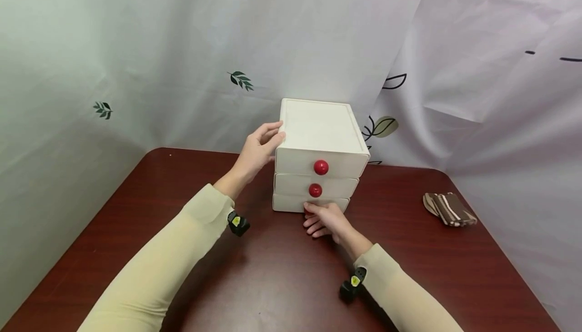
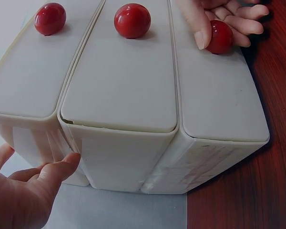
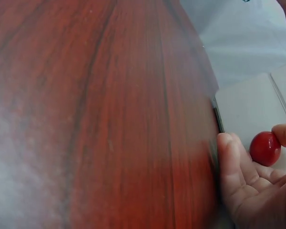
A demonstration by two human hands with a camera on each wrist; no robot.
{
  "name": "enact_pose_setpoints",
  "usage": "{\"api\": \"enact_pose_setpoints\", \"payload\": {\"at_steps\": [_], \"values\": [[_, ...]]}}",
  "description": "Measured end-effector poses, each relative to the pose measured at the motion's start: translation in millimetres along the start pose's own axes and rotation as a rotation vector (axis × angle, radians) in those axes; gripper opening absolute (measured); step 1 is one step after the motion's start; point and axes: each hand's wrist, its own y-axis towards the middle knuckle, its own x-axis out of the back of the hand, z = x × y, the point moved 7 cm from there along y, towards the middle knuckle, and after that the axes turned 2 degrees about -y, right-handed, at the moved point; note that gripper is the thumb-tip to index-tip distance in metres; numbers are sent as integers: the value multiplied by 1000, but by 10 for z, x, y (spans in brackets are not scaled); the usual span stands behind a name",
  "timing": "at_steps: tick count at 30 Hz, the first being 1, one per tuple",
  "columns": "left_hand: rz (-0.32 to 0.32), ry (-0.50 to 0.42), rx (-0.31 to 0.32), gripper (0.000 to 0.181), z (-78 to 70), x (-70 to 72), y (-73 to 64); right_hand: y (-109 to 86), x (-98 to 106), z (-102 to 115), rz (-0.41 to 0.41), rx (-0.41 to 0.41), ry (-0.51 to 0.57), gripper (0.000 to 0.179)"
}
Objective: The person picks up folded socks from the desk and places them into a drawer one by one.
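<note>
A white cabinet [image 1: 320, 125] of three stacked drawers stands at the back of the table, each drawer front bearing a round red knob. My left hand [image 1: 255, 154] rests against the cabinet's upper left side, thumb near the top edge and fingers spread. At the bottom drawer [image 2: 221, 95], my right hand [image 1: 331, 219] pinches the lowest red knob [image 2: 221, 37] between thumb and fingers. All three drawers look pushed in. The middle knob [image 1: 315, 190] and the top knob [image 1: 321, 167] are untouched.
A folded brown striped cloth [image 1: 449, 209] lies near the right edge of the dark red wooden table [image 1: 273, 281]. White curtains [image 1: 182, 44] with leaf prints hang behind the cabinet and along both sides.
</note>
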Motion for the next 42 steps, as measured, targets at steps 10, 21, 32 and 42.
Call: {"api": "enact_pose_setpoints", "payload": {"at_steps": [10, 21, 32, 42], "values": [[6, 4, -1, 46, 0, -6, -8, -194, -27, -105, 36, 3, 7, 46], [6, 5, 6, 46, -8, 5, -2, -644, -145, -276, 143, -50, 1, 49], [13, 15, 9, 47, 3, 0, -6, -921, -236, -356, 169, -31, -10, 48], [1, 17, 9, 46, -6, 9, -5, -1200, -169, -193, 331, 76, -332, 41]]}}
